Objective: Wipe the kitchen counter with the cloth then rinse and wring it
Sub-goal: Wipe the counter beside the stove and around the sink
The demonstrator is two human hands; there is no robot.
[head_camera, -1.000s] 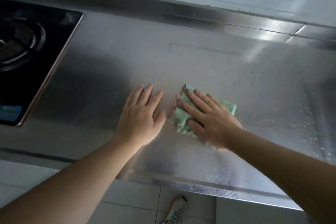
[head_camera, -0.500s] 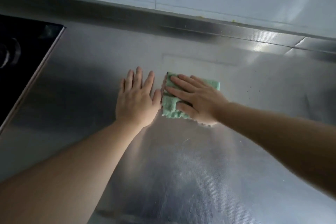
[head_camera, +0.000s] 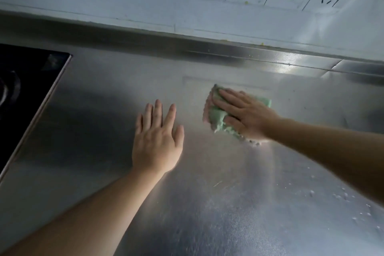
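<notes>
Both our hands lie flat on the steel counter [head_camera: 87, 135]. Our right hand [head_camera: 247, 115] presses the folded green cloth [head_camera: 217, 115] with straight fingers, pinching nothing; our left hand [head_camera: 156, 141] rests spread and bare, just left of it. The cloth's long axis runs left-right, its fringed edge toward the gas hob [head_camera: 25, 89], under the right hand only.

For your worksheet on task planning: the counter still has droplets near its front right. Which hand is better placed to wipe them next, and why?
The right hand. It already presses flat on the green cloth, on the droplets' side of the steel counter. The left hand lies flat on bare steel, farther away, holding nothing.
</notes>
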